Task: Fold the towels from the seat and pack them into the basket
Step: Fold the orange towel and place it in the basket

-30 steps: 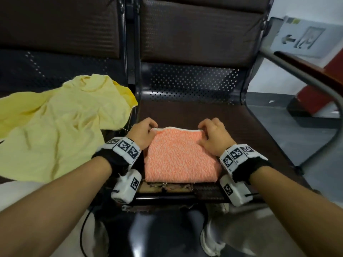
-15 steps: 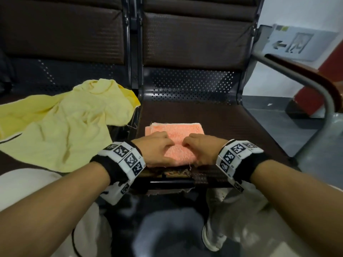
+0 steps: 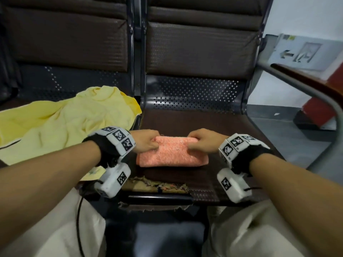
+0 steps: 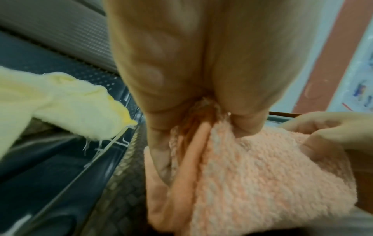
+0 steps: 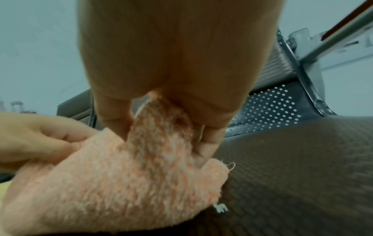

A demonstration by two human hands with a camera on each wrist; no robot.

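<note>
Here the orange towel, a nubbly terry cloth folded into a thick oblong, lies on the woven brown seat of the bench. The left hand has its fingers clamped on the towel's left end, the right hand likewise on its right end. A limp, crumpled yellow towel with frayed threads sprawls over the neighbouring seat, beside the perforated metal backrest.
</note>
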